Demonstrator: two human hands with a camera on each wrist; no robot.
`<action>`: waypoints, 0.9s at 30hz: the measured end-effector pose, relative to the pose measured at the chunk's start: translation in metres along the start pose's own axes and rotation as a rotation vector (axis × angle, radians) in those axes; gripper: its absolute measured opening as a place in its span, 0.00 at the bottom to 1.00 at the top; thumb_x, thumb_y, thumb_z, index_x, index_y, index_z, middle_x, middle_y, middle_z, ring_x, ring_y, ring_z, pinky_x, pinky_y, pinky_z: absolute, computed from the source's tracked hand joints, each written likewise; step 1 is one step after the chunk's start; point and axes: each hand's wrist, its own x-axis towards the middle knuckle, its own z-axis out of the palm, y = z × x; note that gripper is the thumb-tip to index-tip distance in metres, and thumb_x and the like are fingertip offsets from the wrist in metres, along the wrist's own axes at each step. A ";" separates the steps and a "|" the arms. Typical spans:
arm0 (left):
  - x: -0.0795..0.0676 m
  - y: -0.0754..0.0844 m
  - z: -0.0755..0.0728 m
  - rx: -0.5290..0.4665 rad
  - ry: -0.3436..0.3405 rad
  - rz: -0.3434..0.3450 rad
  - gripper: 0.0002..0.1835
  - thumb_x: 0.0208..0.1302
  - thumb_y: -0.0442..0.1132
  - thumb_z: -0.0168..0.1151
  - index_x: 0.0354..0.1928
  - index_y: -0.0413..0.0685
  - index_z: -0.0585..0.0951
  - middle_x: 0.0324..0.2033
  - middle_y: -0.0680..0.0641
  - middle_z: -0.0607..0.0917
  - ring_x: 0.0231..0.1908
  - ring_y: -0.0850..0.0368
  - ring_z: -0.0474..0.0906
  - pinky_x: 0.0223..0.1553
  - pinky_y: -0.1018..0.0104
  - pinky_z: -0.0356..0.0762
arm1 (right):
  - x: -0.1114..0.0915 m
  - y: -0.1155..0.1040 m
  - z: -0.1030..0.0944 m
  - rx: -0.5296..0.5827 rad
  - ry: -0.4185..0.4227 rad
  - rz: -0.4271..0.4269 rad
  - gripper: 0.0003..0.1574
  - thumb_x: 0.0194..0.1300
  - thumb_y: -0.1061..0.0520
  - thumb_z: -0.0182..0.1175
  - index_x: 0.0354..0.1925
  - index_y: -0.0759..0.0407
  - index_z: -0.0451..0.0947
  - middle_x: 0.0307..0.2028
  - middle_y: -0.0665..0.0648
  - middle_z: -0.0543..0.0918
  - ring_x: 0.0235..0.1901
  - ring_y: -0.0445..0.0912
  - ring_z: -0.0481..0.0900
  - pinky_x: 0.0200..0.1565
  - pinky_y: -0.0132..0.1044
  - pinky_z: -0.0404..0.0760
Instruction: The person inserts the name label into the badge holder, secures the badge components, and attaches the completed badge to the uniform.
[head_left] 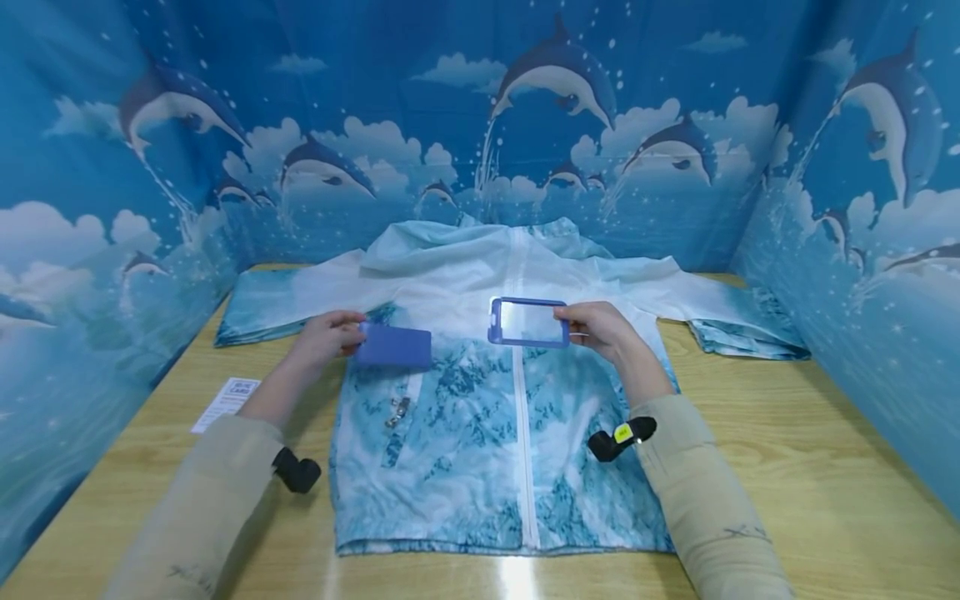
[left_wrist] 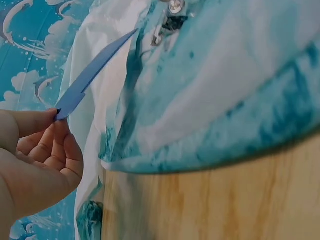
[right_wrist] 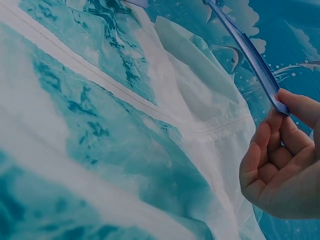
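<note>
My left hand (head_left: 330,333) pinches a flat blue-purple panel (head_left: 393,347) by its left end, above a zip-front jacket (head_left: 465,450). Seen almost edge-on in the left wrist view, the panel (left_wrist: 90,80) sits between thumb and forefinger. Over the jacket's chest, my right hand (head_left: 597,325) holds a blue card-holder frame (head_left: 532,342) by its right end; its middle looks see-through or open. The right wrist view shows this frame (right_wrist: 255,62) as a thin edge in the thumb-and-finger grip. The two pieces are apart. A small metal clip (head_left: 398,412) lies on the jacket's left side.
The teal and white jacket spreads over a wooden table (head_left: 750,467), its sleeves folded out to both sides. A white printed card (head_left: 227,403) lies on the table beyond my left forearm. A dolphin-print curtain (head_left: 420,83) encloses the back and sides.
</note>
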 end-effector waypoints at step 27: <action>0.001 -0.017 0.002 0.226 0.058 -0.093 0.22 0.65 0.34 0.52 0.61 0.37 0.69 0.56 0.34 0.72 0.48 0.45 0.74 0.46 0.57 0.74 | 0.001 0.004 0.000 -0.021 0.017 -0.008 0.19 0.63 0.53 0.60 0.47 0.65 0.76 0.28 0.52 0.78 0.28 0.44 0.73 0.49 0.46 0.70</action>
